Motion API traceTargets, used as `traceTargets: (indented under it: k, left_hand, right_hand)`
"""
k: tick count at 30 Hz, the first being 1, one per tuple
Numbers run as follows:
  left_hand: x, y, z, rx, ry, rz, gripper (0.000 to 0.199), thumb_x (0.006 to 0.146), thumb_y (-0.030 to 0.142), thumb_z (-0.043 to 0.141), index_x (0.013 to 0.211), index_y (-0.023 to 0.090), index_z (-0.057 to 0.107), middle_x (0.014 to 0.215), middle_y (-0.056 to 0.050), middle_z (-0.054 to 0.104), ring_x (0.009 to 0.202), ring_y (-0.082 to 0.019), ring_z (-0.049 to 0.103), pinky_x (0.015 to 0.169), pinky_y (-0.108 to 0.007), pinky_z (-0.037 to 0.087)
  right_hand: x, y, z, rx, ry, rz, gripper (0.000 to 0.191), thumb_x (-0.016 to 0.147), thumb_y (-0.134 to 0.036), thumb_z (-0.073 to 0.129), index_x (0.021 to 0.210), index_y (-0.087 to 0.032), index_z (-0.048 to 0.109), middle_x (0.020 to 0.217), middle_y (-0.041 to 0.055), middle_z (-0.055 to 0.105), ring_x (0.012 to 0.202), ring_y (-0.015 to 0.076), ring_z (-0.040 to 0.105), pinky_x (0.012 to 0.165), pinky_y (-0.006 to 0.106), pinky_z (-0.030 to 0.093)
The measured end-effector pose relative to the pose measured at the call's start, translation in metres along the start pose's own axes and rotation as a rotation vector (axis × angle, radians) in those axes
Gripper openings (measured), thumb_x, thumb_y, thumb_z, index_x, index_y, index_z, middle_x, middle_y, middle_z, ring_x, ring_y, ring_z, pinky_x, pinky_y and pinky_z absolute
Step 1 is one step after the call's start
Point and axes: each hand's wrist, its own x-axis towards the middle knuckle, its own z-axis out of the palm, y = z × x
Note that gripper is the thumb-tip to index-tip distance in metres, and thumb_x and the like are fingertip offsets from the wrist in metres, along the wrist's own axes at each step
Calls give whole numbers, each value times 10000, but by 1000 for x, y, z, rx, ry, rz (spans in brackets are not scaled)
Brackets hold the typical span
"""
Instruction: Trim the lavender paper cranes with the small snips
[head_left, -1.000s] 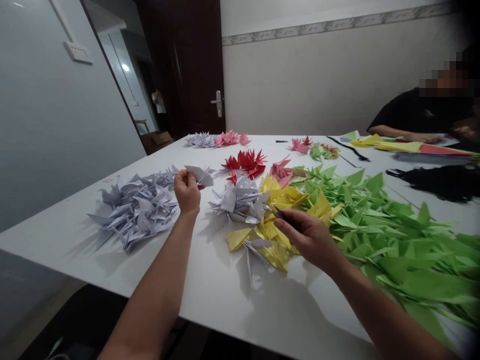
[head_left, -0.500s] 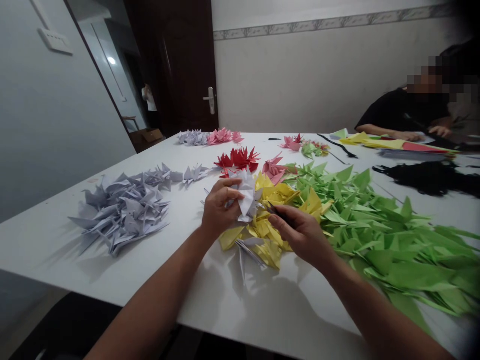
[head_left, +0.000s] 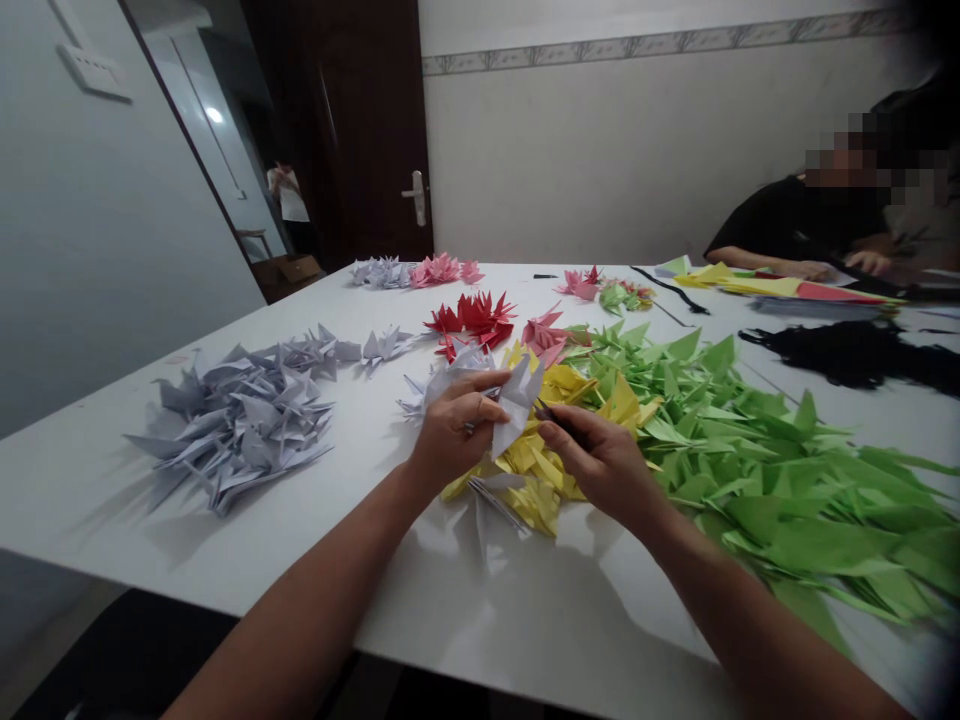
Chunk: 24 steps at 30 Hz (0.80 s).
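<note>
My left hand [head_left: 461, 430] pinches a white folded paper crane [head_left: 519, 400] above a heap of yellow paper cranes [head_left: 536, 480]. Close by on the right, my right hand [head_left: 600, 455] is closed around a small dark pointed tool [head_left: 546, 411]; its tip is beside the white paper and its exact kind cannot be made out. More white cranes [head_left: 427, 390] lie behind my left hand. A large pile of green paper cranes [head_left: 795, 490] spreads to the right of my right hand. Another white crane [head_left: 487, 515] rests at the near edge of the yellow heap.
On the white table [head_left: 300, 560], a pile of white cranes [head_left: 247, 420] lies left and red cranes [head_left: 476, 320] lie farther back. Black strands [head_left: 847, 355] and stacked coloured paper [head_left: 795, 290] are at the right. A person in black [head_left: 795, 225] sits across.
My left hand has moved slightly right with the white crane, bringing it nearer the dark tool and turning it. My right hand has stayed almost in place.
</note>
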Motion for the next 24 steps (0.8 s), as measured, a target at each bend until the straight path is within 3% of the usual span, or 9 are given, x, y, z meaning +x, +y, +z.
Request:
traceTargets:
  k: [4, 9, 12, 15, 18, 24]
  left_hand:
    - [0, 3, 0, -11, -15, 6, 210, 734, 0, 557, 710, 196, 628, 1113, -77, 690, 1037, -167, 653, 859, -341, 559]
    - [-3, 4, 4, -64, -14, -54, 165, 742, 23, 604, 706, 184, 618, 1258, -112, 621, 1140, -207, 613, 942, -377, 533]
    - [-6, 4, 9, -164, 4, -155, 148, 780, 62, 590, 856, 184, 624, 1253, -129, 622, 1146, -214, 611, 903, -353, 560]
    - [-8, 4, 12, -239, -5, -236, 268, 803, 87, 568, 1050, 185, 602, 1137, -112, 680, 1058, -185, 659, 816, -285, 594]
    - [-7, 4, 11, -122, -46, -184, 285, 808, 69, 536, 1047, 194, 631, 1012, -64, 717, 975, -150, 682, 840, -268, 582]
    - [-3, 4, 9, 18, -35, -44, 296, 793, 9, 508, 981, 195, 641, 960, -40, 724, 940, -134, 679, 843, -264, 564]
  right_hand:
    - [1, 1, 0, -7, 7, 4, 301, 864, -442, 541, 892, -174, 675, 657, 16, 591, 549, 120, 490, 470, 222, 371]
    - [0, 0, 0, -34, 12, -23, 276, 865, -413, 547, 898, -173, 679, 688, 27, 621, 590, 136, 537, 525, 237, 420]
    - [-1, -2, 0, -36, 17, -39, 264, 860, -386, 552, 939, -168, 679, 758, 47, 662, 654, 159, 586, 570, 253, 451]
    - [0, -4, -1, -76, 25, -49, 261, 861, -378, 549, 954, -168, 673, 771, 56, 676, 684, 178, 611, 587, 271, 462]
    - [0, -4, -1, -164, 47, -103, 240, 861, -363, 551, 935, -169, 671, 798, 69, 692, 696, 188, 628, 627, 291, 476]
    - [-1, -1, -1, -329, 75, -222, 208, 876, -321, 535, 906, -156, 658, 815, 98, 696, 718, 204, 640, 644, 298, 471]
